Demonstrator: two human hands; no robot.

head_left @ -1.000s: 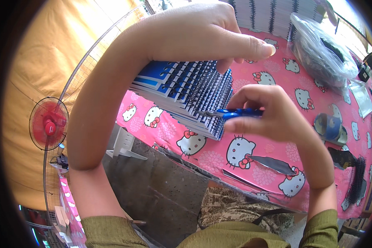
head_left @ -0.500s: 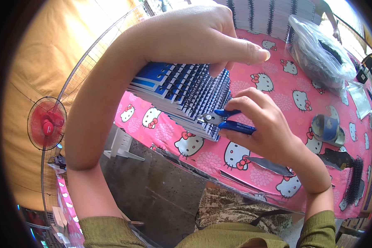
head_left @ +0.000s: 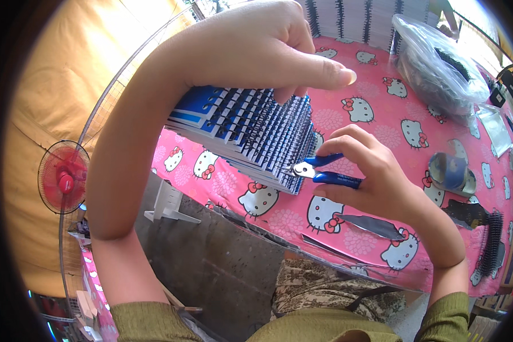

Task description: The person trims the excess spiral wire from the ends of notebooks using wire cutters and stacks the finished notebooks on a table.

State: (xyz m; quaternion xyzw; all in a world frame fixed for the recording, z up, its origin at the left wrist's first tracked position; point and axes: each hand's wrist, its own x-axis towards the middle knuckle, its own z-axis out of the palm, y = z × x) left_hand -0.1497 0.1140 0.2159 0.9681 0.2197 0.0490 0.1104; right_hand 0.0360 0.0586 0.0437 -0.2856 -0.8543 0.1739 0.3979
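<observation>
Cutters (head_left: 337, 179) are gripped by right fingers (head_left: 341, 145); left fingers (head_left: 319, 69) cannot be judged closed; heavy-looking notebooks (head_left: 251, 134) are best cradled underneath.

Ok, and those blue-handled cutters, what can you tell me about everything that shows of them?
The cutters have two blue, plastic-looking handles and a short, shiny metal head with a round pivot. The right hand holds them, handles spread apart between thumb and fingers. They point left, above the pink tablecloth, with their tips at the coiled edges of the notebooks. Whether the tips touch a coil is too fine to tell.
</observation>
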